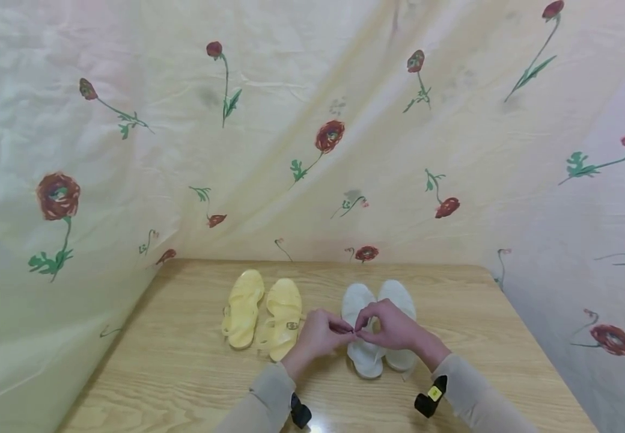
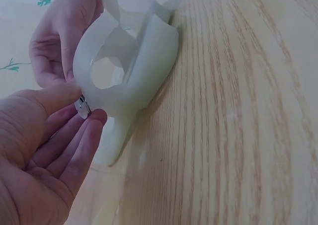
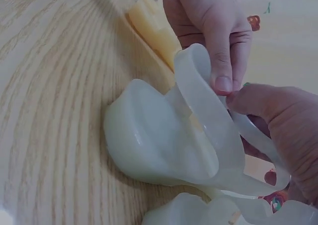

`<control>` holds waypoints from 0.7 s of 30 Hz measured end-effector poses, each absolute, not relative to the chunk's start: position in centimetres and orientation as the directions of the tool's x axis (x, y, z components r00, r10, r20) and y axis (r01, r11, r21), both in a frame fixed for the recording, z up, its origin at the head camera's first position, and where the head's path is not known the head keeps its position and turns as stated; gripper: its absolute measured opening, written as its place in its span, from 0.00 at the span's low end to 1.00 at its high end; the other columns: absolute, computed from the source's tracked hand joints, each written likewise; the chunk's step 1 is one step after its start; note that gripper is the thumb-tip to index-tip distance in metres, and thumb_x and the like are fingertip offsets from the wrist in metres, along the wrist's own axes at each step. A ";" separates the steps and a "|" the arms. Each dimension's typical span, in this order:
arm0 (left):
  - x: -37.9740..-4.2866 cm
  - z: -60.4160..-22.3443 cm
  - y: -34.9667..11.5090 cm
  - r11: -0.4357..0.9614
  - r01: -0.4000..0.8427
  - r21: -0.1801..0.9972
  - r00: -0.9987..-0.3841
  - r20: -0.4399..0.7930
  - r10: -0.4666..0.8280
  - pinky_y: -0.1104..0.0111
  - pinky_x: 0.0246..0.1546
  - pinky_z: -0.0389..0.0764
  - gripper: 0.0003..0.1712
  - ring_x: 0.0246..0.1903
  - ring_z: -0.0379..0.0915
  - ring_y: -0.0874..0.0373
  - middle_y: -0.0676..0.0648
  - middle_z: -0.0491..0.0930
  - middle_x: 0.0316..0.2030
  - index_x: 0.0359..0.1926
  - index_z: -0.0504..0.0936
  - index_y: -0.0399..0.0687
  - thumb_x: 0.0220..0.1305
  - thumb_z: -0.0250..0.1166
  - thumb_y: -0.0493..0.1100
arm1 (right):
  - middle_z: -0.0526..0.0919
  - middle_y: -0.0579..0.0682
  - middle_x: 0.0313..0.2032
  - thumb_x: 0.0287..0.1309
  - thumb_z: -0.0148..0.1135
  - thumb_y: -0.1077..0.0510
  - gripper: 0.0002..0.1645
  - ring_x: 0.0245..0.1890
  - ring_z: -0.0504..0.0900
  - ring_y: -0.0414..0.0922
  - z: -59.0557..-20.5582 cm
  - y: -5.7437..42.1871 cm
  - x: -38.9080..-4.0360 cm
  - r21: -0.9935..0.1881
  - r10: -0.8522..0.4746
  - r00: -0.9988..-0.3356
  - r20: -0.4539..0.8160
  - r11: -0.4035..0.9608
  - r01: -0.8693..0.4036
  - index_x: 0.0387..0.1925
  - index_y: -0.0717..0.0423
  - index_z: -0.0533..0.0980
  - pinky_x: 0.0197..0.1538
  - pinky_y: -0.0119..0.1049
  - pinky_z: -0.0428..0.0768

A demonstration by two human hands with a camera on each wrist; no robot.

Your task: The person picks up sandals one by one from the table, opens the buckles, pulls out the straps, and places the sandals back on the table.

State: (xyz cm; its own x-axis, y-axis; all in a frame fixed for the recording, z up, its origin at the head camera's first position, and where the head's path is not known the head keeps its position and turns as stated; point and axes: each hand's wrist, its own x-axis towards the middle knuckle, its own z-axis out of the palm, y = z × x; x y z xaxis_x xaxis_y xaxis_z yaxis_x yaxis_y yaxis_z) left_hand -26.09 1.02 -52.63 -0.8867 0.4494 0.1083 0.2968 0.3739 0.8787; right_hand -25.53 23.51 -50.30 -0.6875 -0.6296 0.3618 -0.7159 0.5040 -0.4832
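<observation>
A pair of white sandals sits on the wooden table, the left white sandal point(image 1: 366, 364) beside the right white sandal point(image 1: 397, 294). Over the left one, my two hands meet fingertip to fingertip at its ankle strap point(image 3: 256, 138). The left hand point(image 1: 320, 334) pinches a small metal buckle point(image 2: 83, 107) between thumb and fingers. My right hand point(image 1: 390, 326) pinches the strap close to that buckle, its thumb point(image 3: 248, 100) against the other hand's thumb. The strap's exact end is hidden by the fingers.
To the left stand two yellow sandals, the farther-left yellow sandal point(image 1: 244, 310) and the nearer yellow sandal point(image 1: 283, 307) with a buckle on its strap. Floral cloth point(image 1: 269, 150) hangs behind and at both sides of the wooden table point(image 1: 172, 361).
</observation>
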 end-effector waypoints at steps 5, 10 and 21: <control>-26.1 -52.5 0.9 0.372 0.306 0.877 -0.883 0.115 0.455 0.77 0.32 0.83 0.04 0.28 0.83 0.70 0.49 0.93 0.32 0.35 0.95 0.48 0.59 0.81 0.42 | 0.93 0.42 0.33 0.63 0.76 0.60 0.04 0.37 0.88 0.36 -50.4 23.7 -25.6 -0.516 -0.632 -0.700 0.333 0.499 -0.696 0.35 0.46 0.89 0.44 0.37 0.88; -26.0 -52.2 0.9 0.380 0.300 0.875 -0.879 0.098 0.467 0.77 0.33 0.84 0.05 0.29 0.84 0.70 0.50 0.93 0.33 0.36 0.94 0.49 0.59 0.81 0.42 | 0.92 0.36 0.33 0.59 0.77 0.62 0.09 0.36 0.86 0.32 -50.4 24.0 -25.8 -0.490 -0.644 -0.698 0.312 0.520 -0.699 0.34 0.42 0.89 0.47 0.36 0.85; -26.1 -52.2 1.1 0.382 0.270 0.884 -0.886 0.073 0.458 0.77 0.33 0.84 0.06 0.28 0.84 0.70 0.51 0.93 0.32 0.36 0.94 0.49 0.59 0.81 0.44 | 0.90 0.28 0.36 0.58 0.77 0.58 0.10 0.41 0.85 0.36 -50.0 24.3 -25.5 -0.389 -0.634 -0.718 0.287 0.608 -0.692 0.37 0.37 0.88 0.55 0.43 0.68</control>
State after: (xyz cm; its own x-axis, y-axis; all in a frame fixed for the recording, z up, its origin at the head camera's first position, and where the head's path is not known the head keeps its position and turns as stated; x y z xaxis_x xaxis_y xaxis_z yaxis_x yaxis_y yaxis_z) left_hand -26.09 1.06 -52.19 -0.8860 0.4579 0.0730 0.2704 0.3824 0.8836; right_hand -25.51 24.31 -49.97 -0.7179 -0.6344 0.2867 -0.6924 0.6077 -0.3890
